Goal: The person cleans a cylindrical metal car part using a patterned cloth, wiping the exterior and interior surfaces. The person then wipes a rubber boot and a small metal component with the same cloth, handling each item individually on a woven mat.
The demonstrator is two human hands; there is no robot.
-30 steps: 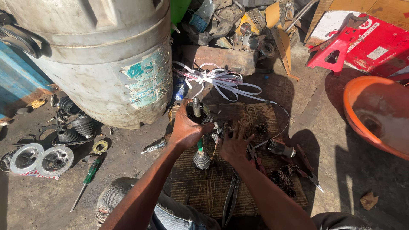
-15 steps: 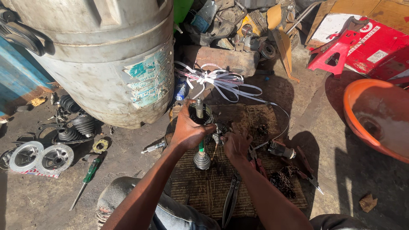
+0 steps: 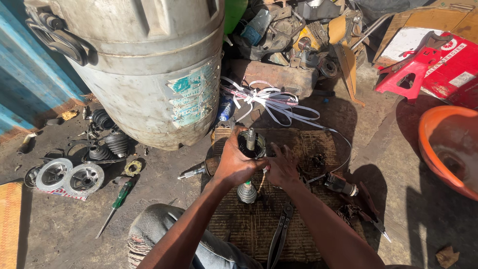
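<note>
Dirt floor (image 3: 69,224), harsh sunlight, hard shadows; blue metal wall (image 3: 25,84) left; scrap heap (image 3: 298,35) at back.

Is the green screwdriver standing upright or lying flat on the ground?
Lying flat. The screwdriver rests full length on the ground, left of the knee.

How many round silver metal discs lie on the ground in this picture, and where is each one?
2. One disc lies at the far left on the ground; the second disc lies right beside it, nearer the green-handled screwdriver. Others may be hidden in the clutter.
</note>
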